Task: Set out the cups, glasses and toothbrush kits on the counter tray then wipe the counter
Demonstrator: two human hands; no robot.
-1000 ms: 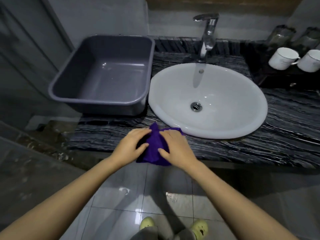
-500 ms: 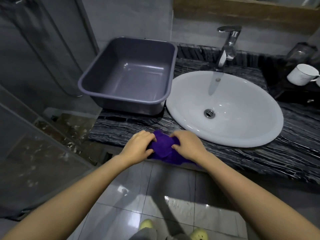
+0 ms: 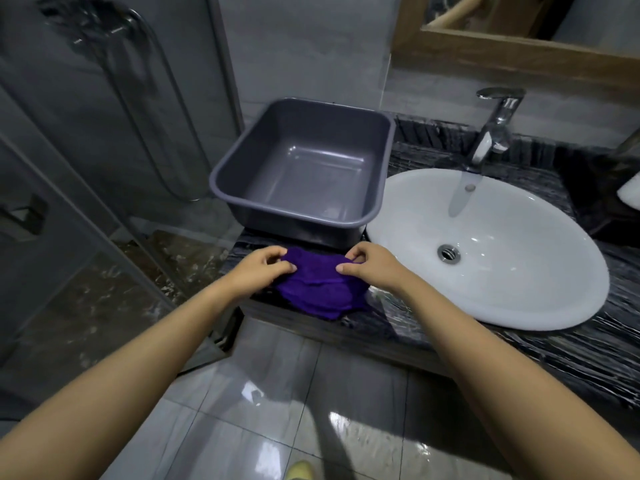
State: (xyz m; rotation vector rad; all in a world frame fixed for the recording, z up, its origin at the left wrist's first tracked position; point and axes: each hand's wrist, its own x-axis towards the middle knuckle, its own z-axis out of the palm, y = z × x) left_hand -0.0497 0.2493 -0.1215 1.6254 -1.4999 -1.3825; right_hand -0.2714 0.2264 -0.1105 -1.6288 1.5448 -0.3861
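A purple cloth lies bunched on the dark marble counter, at its front edge just below the grey tub. My left hand pinches the cloth's left corner. My right hand pinches its right corner, so the cloth is stretched between them. At the far right edge only a sliver of a white cup shows on the black tray; the glasses and toothbrush kits are out of view.
An empty grey plastic tub stands on the counter's left end. The white oval sink with a chrome tap fills the middle. A glass shower screen stands to the left. The tiled floor below looks wet.
Both hands have slid left along the counter's front edge with the cloth and spread apart, opening it out. The view has turned left, so the cups have nearly left the frame.
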